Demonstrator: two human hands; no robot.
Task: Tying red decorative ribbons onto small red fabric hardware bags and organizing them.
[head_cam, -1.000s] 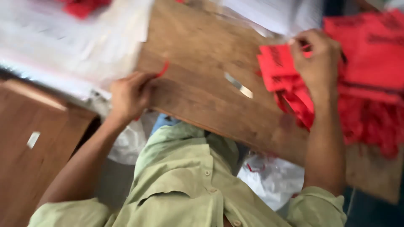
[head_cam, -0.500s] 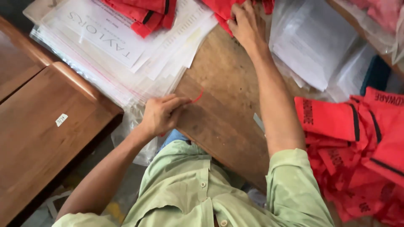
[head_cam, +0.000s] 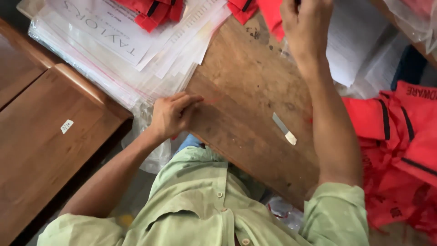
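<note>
Red thread (head_cam: 210, 99) is being pinched in the left hand (head_cam: 173, 116) at the worktop (head_cam: 246, 118) edge; beyond it, the right hand (head_cam: 306, 27) is gripping red cloth (head_cam: 273, 16).

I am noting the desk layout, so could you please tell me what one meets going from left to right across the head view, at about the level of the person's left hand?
Wooden side table → left hand → small white-tipped strip → right forearm → red garments.
</note>
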